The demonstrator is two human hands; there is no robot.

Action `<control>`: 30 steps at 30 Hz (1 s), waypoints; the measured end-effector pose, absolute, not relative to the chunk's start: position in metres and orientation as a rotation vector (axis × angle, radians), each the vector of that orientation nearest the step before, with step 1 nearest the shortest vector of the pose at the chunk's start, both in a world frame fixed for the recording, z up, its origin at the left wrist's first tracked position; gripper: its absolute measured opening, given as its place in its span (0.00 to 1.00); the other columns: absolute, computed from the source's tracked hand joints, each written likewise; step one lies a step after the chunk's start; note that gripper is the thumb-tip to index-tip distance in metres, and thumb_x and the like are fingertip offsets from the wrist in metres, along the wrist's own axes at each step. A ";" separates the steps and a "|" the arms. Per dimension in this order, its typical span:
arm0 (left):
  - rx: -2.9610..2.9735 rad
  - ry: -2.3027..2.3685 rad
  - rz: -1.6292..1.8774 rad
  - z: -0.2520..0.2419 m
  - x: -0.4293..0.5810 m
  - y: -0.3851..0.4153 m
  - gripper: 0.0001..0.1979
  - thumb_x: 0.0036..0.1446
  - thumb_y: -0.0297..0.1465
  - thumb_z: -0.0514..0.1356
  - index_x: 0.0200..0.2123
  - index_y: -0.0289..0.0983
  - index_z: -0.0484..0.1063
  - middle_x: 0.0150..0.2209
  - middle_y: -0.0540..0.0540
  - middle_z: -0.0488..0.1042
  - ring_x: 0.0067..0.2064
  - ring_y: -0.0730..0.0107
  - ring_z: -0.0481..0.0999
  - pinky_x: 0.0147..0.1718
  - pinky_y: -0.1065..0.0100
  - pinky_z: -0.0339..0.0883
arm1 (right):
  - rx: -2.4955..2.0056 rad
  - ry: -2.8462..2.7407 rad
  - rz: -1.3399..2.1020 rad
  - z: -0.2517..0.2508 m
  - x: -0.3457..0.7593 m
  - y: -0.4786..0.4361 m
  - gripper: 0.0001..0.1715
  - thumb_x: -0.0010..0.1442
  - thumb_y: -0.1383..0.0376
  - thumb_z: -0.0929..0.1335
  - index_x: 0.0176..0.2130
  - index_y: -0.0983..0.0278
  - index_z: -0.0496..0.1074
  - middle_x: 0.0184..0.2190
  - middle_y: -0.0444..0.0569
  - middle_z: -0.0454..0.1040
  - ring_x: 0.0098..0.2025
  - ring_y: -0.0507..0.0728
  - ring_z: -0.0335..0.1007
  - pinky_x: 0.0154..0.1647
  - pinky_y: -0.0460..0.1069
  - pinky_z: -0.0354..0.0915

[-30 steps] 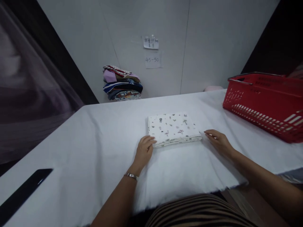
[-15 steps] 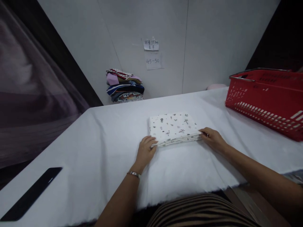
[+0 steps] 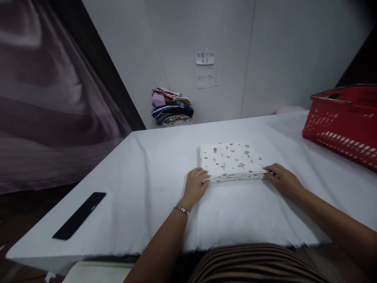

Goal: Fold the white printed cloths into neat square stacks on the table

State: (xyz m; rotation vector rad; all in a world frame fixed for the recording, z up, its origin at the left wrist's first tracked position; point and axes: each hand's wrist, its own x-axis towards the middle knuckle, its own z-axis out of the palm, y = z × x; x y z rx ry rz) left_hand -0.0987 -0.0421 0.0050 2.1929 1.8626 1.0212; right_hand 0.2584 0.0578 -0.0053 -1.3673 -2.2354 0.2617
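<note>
A white cloth (image 3: 229,159) printed with small palm trees and other little figures lies folded in several layers on the white-covered table (image 3: 165,157). My left hand (image 3: 196,184) grips its near left corner, thumb along the front edge and fingers over the top. At the near right corner, my right hand (image 3: 281,180) pinches the layers between thumb and fingers. The folded edges face me and lie almost flat. A bracelet circles my left wrist.
A red plastic basket (image 3: 344,125) with a metal handle stands at the right. A dark flat strip (image 3: 79,216) lies at the left. Beyond the far edge is a pile of folded clothes (image 3: 172,108). Paper notes (image 3: 206,76) hang on the wall; a curtain (image 3: 59,98) hangs left.
The view has swung left, so everything sits further right in the picture. Both hands keep their hold on the cloth's near corners, and its front layers lie a little flatter.
</note>
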 end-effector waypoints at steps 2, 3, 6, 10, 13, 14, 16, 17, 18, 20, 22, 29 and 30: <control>2.232 1.878 0.974 0.012 -0.095 -0.042 0.07 0.54 0.30 0.58 0.36 0.43 0.75 0.45 0.48 0.74 0.55 0.60 0.63 0.55 0.52 0.52 | -1.301 -2.281 0.156 0.004 0.252 0.056 0.20 0.58 0.58 0.60 0.47 0.59 0.70 0.48 0.54 0.69 0.46 0.63 0.68 0.42 0.58 0.67; 2.258 1.877 0.957 0.018 -0.092 -0.040 0.07 0.56 0.31 0.57 0.36 0.43 0.75 0.45 0.48 0.74 0.56 0.60 0.62 0.56 0.52 0.52 | -1.240 -2.303 0.110 0.009 0.246 0.056 0.22 0.58 0.58 0.60 0.50 0.60 0.68 0.52 0.54 0.67 0.50 0.65 0.65 0.47 0.59 0.66; 2.369 1.809 0.910 0.034 -0.081 -0.028 0.10 0.61 0.33 0.52 0.40 0.43 0.74 0.48 0.48 0.73 0.58 0.62 0.60 0.58 0.53 0.48 | -1.023 -2.393 0.060 0.019 0.223 0.059 0.28 0.61 0.58 0.59 0.59 0.60 0.59 0.61 0.53 0.57 0.61 0.63 0.53 0.57 0.60 0.58; 2.413 1.777 0.680 0.035 -0.070 -0.013 0.19 0.62 0.40 0.50 0.52 0.41 0.66 0.59 0.44 0.62 0.64 0.58 0.52 0.61 0.51 0.42 | -0.984 -2.560 0.040 0.005 0.205 0.068 0.31 0.62 0.52 0.59 0.61 0.58 0.57 0.62 0.51 0.56 0.63 0.63 0.48 0.61 0.63 0.51; 2.327 1.875 0.538 0.018 -0.072 -0.011 0.26 0.61 0.46 0.48 0.57 0.38 0.60 0.62 0.41 0.56 0.65 0.57 0.47 0.61 0.52 0.42 | -1.058 -2.613 0.016 -0.017 0.209 0.072 0.32 0.61 0.49 0.59 0.61 0.56 0.57 0.62 0.50 0.57 0.63 0.63 0.49 0.61 0.63 0.50; 2.310 1.899 0.527 0.013 -0.074 -0.012 0.27 0.61 0.47 0.47 0.58 0.38 0.59 0.63 0.42 0.55 0.66 0.57 0.46 0.62 0.53 0.41 | -1.063 -2.619 0.009 -0.022 0.212 0.072 0.33 0.61 0.48 0.59 0.61 0.56 0.56 0.62 0.49 0.55 0.63 0.62 0.48 0.62 0.63 0.49; 2.288 1.909 0.527 0.006 -0.077 -0.014 0.29 0.61 0.48 0.45 0.59 0.38 0.58 0.64 0.42 0.53 0.66 0.58 0.43 0.63 0.54 0.39 | -1.072 -2.634 0.022 -0.029 0.217 0.072 0.35 0.61 0.47 0.59 0.62 0.56 0.55 0.63 0.49 0.52 0.64 0.62 0.45 0.63 0.62 0.47; 2.269 1.896 0.524 0.006 -0.078 -0.015 0.30 0.61 0.49 0.44 0.59 0.38 0.57 0.64 0.42 0.52 0.66 0.58 0.42 0.63 0.53 0.38 | -1.080 -2.653 0.057 -0.028 0.219 0.073 0.36 0.60 0.46 0.59 0.62 0.56 0.55 0.63 0.48 0.52 0.64 0.62 0.44 0.64 0.62 0.47; 2.237 1.874 0.513 0.008 -0.079 -0.015 0.31 0.61 0.50 0.43 0.59 0.38 0.57 0.64 0.42 0.51 0.66 0.58 0.42 0.62 0.52 0.38 | -1.093 -2.675 0.112 -0.026 0.220 0.074 0.36 0.60 0.45 0.58 0.62 0.56 0.56 0.63 0.48 0.52 0.64 0.63 0.45 0.63 0.63 0.47; 2.133 1.831 0.472 0.017 -0.078 -0.009 0.31 0.60 0.52 0.40 0.58 0.41 0.59 0.64 0.43 0.52 0.66 0.56 0.43 0.61 0.48 0.40 | -1.144 -2.688 0.259 -0.017 0.219 0.083 0.34 0.60 0.44 0.57 0.60 0.55 0.60 0.62 0.46 0.55 0.63 0.63 0.48 0.62 0.62 0.51; 2.021 1.834 0.456 0.029 -0.075 0.004 0.31 0.60 0.53 0.37 0.57 0.44 0.61 0.64 0.44 0.53 0.66 0.54 0.44 0.60 0.44 0.40 | -1.189 -2.629 0.350 -0.004 0.211 0.099 0.33 0.61 0.45 0.55 0.58 0.54 0.63 0.60 0.45 0.59 0.62 0.63 0.51 0.61 0.60 0.55; 1.964 2.130 0.455 0.033 -0.073 0.069 0.36 0.58 0.52 0.42 0.61 0.35 0.54 0.66 0.41 0.43 0.67 0.56 0.36 0.62 0.49 0.31 | -1.330 -2.461 0.085 0.000 0.163 0.177 0.39 0.60 0.46 0.54 0.59 0.68 0.60 0.63 0.58 0.53 0.64 0.66 0.44 0.60 0.63 0.53; 1.938 2.154 0.437 0.026 -0.075 0.073 0.36 0.58 0.51 0.42 0.62 0.33 0.52 0.67 0.40 0.42 0.67 0.57 0.35 0.62 0.49 0.33 | -1.366 -2.480 0.061 -0.008 0.161 0.184 0.39 0.60 0.46 0.53 0.59 0.69 0.60 0.63 0.59 0.52 0.65 0.67 0.43 0.59 0.64 0.53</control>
